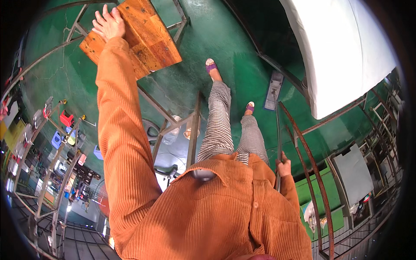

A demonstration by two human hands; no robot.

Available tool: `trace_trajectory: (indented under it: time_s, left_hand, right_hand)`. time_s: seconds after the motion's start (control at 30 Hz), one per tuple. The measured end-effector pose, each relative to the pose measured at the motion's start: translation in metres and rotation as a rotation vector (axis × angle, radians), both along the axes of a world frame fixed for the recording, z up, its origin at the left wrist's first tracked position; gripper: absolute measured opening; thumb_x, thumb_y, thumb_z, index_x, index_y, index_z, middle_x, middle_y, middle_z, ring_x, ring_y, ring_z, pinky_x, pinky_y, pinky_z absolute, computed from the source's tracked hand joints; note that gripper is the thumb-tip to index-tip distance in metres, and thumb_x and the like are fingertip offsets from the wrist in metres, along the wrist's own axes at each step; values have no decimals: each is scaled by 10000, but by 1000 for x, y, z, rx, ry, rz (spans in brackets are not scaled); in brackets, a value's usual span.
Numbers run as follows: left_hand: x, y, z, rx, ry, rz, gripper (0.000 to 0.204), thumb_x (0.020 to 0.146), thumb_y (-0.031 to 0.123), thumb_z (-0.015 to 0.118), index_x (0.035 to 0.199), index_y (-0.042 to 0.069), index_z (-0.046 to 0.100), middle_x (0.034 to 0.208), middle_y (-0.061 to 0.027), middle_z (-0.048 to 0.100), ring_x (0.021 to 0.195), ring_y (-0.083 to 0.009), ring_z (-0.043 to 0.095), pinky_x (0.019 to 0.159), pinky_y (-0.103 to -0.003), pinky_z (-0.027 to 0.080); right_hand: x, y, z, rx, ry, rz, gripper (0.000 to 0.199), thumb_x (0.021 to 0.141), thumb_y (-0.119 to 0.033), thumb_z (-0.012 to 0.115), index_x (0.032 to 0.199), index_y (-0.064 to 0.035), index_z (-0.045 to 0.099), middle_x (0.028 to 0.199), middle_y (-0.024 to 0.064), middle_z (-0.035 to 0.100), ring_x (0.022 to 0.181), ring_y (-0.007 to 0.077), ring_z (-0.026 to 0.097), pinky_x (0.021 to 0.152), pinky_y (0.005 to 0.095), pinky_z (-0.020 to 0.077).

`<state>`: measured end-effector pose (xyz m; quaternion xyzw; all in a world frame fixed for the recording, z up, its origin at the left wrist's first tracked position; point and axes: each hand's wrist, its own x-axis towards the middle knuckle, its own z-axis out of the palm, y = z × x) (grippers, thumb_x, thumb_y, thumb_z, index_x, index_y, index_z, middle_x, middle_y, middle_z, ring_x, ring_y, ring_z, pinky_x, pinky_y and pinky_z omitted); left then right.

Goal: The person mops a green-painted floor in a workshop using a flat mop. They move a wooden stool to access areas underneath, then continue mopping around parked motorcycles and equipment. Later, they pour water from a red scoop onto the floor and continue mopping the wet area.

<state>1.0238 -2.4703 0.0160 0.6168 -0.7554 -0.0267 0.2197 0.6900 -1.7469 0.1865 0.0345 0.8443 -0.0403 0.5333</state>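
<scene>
Green painted floor [225, 39] is spreading beneath everything, scuffed and shiny, with metal frames standing on it on all sides. Nearest the camera, the person's orange corduroy shirt [208, 216] is filling the lower part of the view, and striped trousers [221, 130] are running down to two sandalled feet on the floor. At the person's right side, the right hand [284, 165] is closing its grip around a thin dark metal rod [277, 130]; the fingers are wrapped fully about it, and the rod is running away from the hand toward a flat grey pad [274, 90] that is lying on the floor near the right foot. Just beside that hand, curved rusty bars [310, 164] are arching past. On the other side, the left arm in its orange sleeve is stretching far out, and the left hand [108, 24] is resting on the wooden tabletop [143, 39], fingers spread and laid flat over its near edge rather than clenched. That tabletop is made of reddish-brown planks and is sitting on a grey metal frame [173, 117], with clear bottles visible lower down between the frame's bars. Farther right, a large white sheet-like surface [342, 52] is catching bright light. Along the far left rim, racks holding small coloured items are lining up, too small to tell apart.
</scene>
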Motion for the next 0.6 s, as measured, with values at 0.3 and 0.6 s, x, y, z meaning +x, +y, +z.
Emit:
trace_trajectory:
  time_s: [0.3, 0.6]
  left_hand:
    - [-20, 154, -20, 333, -5, 234, 680, 901, 564, 216, 1434, 228, -40, 1459, -167, -197, 1317, -435, -185, 997, -663, -11]
    - [-12, 92, -16, 302, -187, 219, 752, 864, 598, 332, 1437, 235, 9, 1489, -127, -77, 1363, -350, -77, 1006, -656, 25]
  right_hand:
    - [29, -35, 74, -321, -154, -53, 562, 745, 17, 524, 1284, 92, 382, 972, 163, 625, 819, 138, 594, 731, 254, 480]
    - [54, -132, 49, -454, -195, 105, 541, 796, 24, 541, 1315, 24, 389, 725, 2, 583, 494, 25, 437, 426, 199, 351]
